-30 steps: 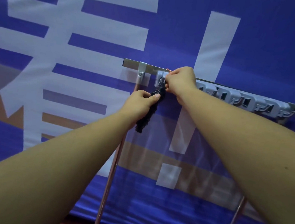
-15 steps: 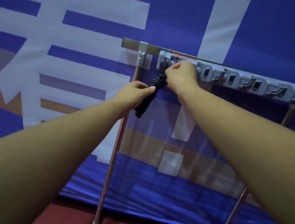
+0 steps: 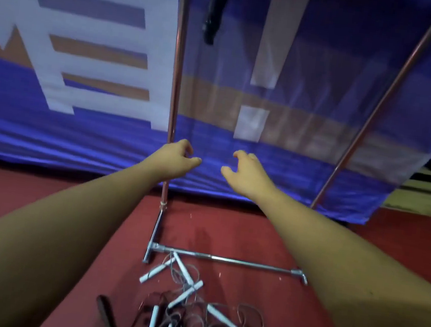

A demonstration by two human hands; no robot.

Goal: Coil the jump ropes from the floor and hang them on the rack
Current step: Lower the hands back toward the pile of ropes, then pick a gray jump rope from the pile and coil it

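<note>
Empty, loosely curled left hand [image 3: 175, 158] and right hand [image 3: 247, 174] hover below a black rope [image 3: 213, 13] on the rack [image 3: 176, 77].

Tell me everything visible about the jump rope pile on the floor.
The jump rope pile lies loose and tangled on the red floor, uncoiled: thin dark cords in overlapping loops, several slim white handles pointing different ways, one black handle to the left. Its far end reaches the rack's base bar. The frame cuts off its near edge.
</note>
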